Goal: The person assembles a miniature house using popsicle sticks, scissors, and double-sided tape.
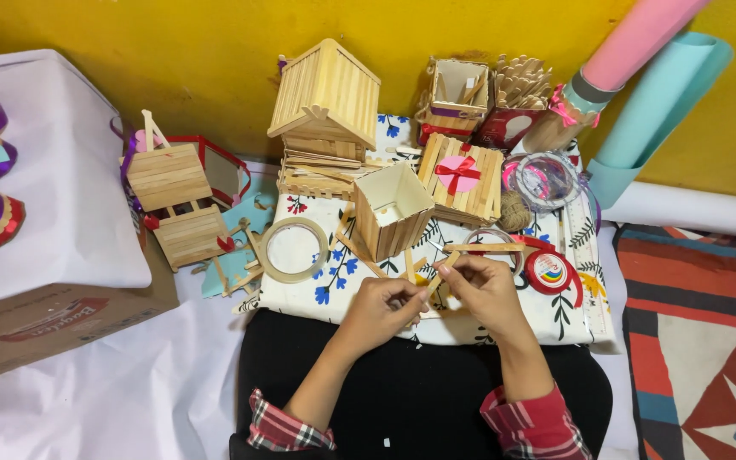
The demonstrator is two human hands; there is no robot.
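Observation:
My left hand and my right hand meet over a floral cloth in front of me. Both pinch the same flat wooden craft stick, which slants between the fingertips. Just beyond the hands stands an open square box made of wooden sticks. Loose sticks lie on the cloth around it. A ring of tape lies to the left of the box.
A stick-built house stands at the back, with a stick panel bearing a red bow, stick holders, twine and small tape rolls. Left: a stick swing model and cardboard box. Paper rolls lean right.

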